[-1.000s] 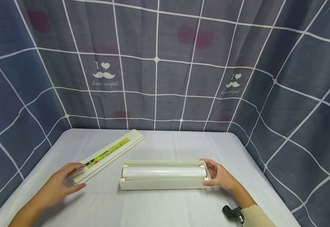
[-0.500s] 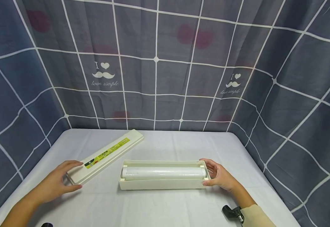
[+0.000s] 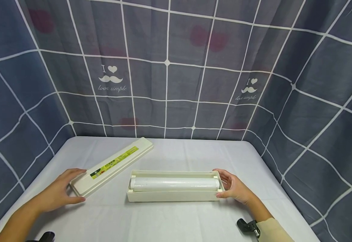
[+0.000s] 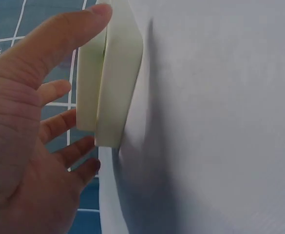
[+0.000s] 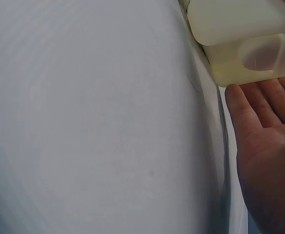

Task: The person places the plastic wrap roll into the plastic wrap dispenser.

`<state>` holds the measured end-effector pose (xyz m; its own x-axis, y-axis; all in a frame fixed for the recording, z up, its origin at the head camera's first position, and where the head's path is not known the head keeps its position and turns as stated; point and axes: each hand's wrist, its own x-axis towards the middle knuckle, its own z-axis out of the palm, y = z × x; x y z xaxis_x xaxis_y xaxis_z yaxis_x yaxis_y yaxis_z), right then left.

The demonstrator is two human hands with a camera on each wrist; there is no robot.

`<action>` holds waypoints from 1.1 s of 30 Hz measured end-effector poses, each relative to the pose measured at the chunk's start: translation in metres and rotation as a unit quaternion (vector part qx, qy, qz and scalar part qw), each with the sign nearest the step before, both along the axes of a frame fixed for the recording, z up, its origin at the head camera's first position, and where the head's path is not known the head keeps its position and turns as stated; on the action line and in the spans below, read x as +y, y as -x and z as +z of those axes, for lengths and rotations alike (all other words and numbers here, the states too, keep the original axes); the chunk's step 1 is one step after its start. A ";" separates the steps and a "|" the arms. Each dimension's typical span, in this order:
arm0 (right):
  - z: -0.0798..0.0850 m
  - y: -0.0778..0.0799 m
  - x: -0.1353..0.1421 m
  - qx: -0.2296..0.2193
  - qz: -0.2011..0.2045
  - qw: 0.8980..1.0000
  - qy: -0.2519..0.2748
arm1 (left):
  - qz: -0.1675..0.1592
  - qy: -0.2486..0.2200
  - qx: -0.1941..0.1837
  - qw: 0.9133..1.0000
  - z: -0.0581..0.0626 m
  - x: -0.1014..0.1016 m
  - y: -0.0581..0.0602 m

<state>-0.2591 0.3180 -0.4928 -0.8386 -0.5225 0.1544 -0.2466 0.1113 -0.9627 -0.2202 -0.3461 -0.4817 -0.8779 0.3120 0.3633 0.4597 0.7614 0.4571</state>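
A long cream cling film box (image 3: 176,196) stands uncovered on the table, with a white roll of film (image 3: 176,184) lying inside. My right hand (image 3: 234,189) holds the box's right end, thumb on the front wall and fingers round the end and back. In the right wrist view its fingers (image 5: 244,109) reach the end wall. To the left, the box's lid (image 3: 112,168) lies slantwise, bearing a yellow-green label. My left hand (image 3: 55,193) is spread about the lid's near end, thumb and forefinger close to its edges. The left wrist view shows the fingers (image 4: 59,124) loosely apart.
A white cloth covers the table (image 3: 176,222). A dark checked curtain (image 3: 179,84) surrounds its back and both sides. Black wrist mounts (image 3: 248,227) show near both forearms.
My left hand has drawn back slightly to the left, its fingers sliding off the lid, which has shifted little. The right hand and the cling film box have stayed still.
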 end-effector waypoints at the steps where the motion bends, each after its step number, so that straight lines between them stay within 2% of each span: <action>1: 0.000 0.000 0.000 0.000 -0.001 1.000 -0.002 | 0.001 0.005 -0.007 1.000 0.001 -0.001 0.000; 6: 0.000 0.000 0.000 -0.002 -0.002 1.000 -0.004 | 0.012 0.029 -0.067 0.997 0.008 -0.001 0.001; 9: 0.000 0.000 0.000 -0.002 0.000 1.000 -0.002 | 0.012 0.032 -0.091 0.995 0.011 -0.001 0.003; 22: 0.000 0.000 0.000 -0.006 0.001 1.000 -0.005 | 0.013 0.024 -0.123 0.992 0.001 -0.002 0.007; 33: -0.002 0.001 0.001 -0.005 0.000 1.000 -0.011 | 0.022 0.020 -0.148 0.989 0.001 -0.004 0.008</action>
<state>-0.2600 0.3186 -0.4944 -0.8399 -0.5260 0.1336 -0.2366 0.1333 -0.9624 -0.2277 -0.3500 -0.4803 -0.9568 0.2804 0.0768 0.2769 0.7981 0.5352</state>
